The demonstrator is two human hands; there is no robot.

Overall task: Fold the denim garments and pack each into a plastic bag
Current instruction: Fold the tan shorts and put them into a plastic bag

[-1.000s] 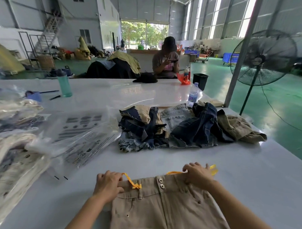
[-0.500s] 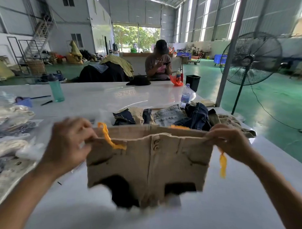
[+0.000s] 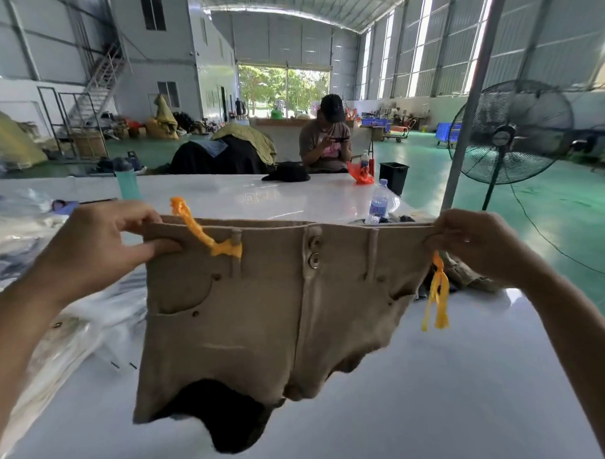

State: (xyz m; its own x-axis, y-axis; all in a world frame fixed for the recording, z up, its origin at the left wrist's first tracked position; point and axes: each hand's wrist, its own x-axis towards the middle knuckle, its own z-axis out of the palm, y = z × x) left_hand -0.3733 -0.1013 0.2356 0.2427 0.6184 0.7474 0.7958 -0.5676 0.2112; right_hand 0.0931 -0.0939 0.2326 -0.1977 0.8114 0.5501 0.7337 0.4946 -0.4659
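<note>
A pair of tan denim shorts (image 3: pixel 263 316) hangs in the air in front of me, front side facing me, above the white table (image 3: pixel 454 395). My left hand (image 3: pixel 102 246) pinches the left end of the waistband. My right hand (image 3: pixel 473 244) grips the right end. Orange ties (image 3: pixel 435 293) dangle from the belt loops at both sides. The shorts hide most of the pile of denim garments (image 3: pixel 467 275) behind them. Packed plastic bags (image 3: pixel 57 327) lie on the table at the left.
A water bottle (image 3: pixel 378 202) stands beyond the shorts, a teal bottle (image 3: pixel 126 178) at the far left. A person (image 3: pixel 325 139) sits at the far table edge. A standing fan (image 3: pixel 510 132) and a metal post (image 3: pixel 471 96) stand right of the table.
The shorts lay flat on the table a second ago; both hands have lifted them by the waistband and now hold them higher and stretched wide.
</note>
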